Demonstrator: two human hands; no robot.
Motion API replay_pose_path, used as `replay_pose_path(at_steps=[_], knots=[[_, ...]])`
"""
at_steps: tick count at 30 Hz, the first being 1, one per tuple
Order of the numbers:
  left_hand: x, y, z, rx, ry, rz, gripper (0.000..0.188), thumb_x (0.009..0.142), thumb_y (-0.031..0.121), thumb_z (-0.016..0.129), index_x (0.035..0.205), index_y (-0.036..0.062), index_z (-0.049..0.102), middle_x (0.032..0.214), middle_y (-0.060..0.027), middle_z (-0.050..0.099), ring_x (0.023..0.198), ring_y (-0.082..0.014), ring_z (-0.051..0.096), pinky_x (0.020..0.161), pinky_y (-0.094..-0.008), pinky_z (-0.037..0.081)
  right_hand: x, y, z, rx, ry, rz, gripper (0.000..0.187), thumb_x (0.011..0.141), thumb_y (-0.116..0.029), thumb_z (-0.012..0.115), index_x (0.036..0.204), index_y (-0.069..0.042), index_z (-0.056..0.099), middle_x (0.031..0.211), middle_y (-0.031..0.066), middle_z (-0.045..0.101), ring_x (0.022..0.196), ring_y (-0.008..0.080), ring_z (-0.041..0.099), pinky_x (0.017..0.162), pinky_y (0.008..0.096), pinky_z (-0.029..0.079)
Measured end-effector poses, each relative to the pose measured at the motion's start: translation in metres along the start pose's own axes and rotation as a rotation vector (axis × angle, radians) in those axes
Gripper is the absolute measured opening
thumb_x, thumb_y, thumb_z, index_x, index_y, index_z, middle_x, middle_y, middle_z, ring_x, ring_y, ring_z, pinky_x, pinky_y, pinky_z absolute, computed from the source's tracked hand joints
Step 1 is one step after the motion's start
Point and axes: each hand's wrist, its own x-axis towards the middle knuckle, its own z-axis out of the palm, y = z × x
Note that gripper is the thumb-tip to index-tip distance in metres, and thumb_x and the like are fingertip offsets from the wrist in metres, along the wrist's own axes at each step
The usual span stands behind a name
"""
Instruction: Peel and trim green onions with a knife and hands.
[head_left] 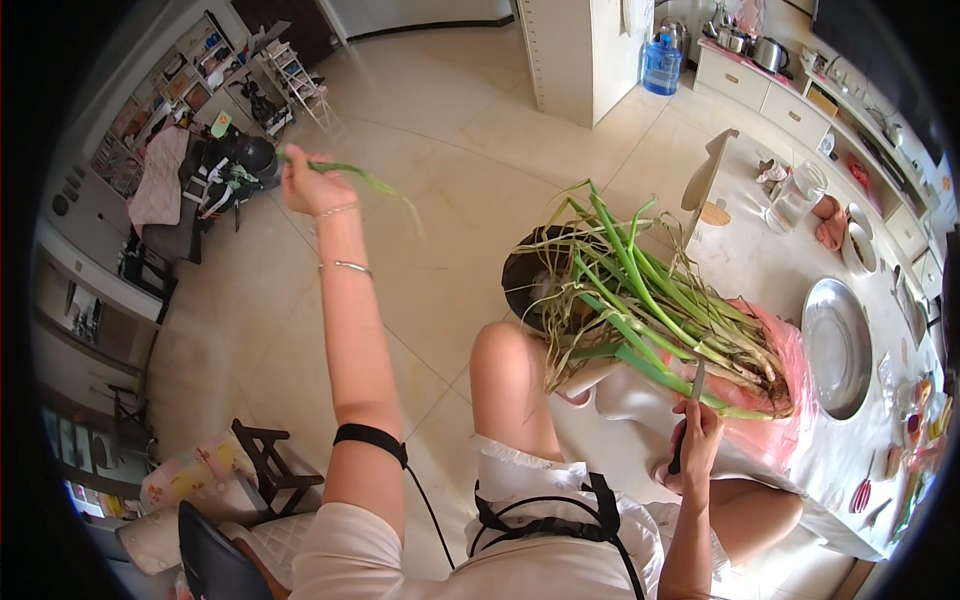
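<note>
Your left hand [305, 185], raised far out, pinches a thin green onion stalk [375, 185]. Your right hand [697, 435] is closed around a dark-handled knife [690, 410] beside the green onion bunch [650, 310].

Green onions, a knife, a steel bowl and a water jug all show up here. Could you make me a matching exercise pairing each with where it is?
Things:
1. knife
2. single green onion stalk
3. steel bowl
4. blue water jug

Places:
A. on the floor beside the white cabinet
B. held up in the raised left hand
C. in the right hand, by the bunch on the pink bag
D. on the white table

Pairs: 1-C, 2-B, 3-D, 4-A
</note>
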Motion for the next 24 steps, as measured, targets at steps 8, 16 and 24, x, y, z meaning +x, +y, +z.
replay_pose_path(at_steps=[8, 16, 24], knots=[[-0.068, -0.047, 0.007, -0.185, -0.044, -0.330, 0.015, 0.090, 0.012, 0.064, 0.084, 0.0060, 0.052, 0.068, -0.0004, 0.049, 0.061, -0.0099, 0.046, 0.053, -0.0240, 0.039, 0.000, -0.002, 0.004, 0.034, 0.029, 0.044, 0.037, 0.097, -0.025, 0.047, 0.075, 0.002, 0.060, 0.042, 0.0030, 0.046, 0.034, 0.0089, 0.043, 0.035, 0.0259, 0.030], [-0.149, -0.109, -0.022, -0.072, 0.048, -0.480, 0.022, 0.099, 0.019, 0.047, 0.081, 0.0075, 0.045, 0.074, -0.0019, 0.047, 0.067, -0.0131, 0.044, 0.063, -0.0291, 0.041, 0.003, 0.007, 0.002, 0.034, 0.080, 0.049, 0.037, 0.097, -0.025, 0.047, 0.075, 0.002, 0.060, 0.042, 0.0033, 0.046, 0.034, 0.0091, 0.043, 0.035, 0.0255, 0.030], [-0.205, -0.174, -0.153, 1.500, -0.700, -0.839, 0.046, 0.087, 0.021, 0.059, 0.123, -0.0071, 0.051, 0.127, -0.0234, 0.055, 0.126, -0.0355, 0.044, 0.106, -0.0396, 0.033, 0.001, 0.007, 0.004, 0.011, 0.016, 0.011, 0.037, 0.098, -0.025, 0.047, 0.078, 0.001, 0.062, 0.043, 0.0031, 0.047, 0.035, 0.0085, 0.044, 0.035, 0.0248, 0.031]])
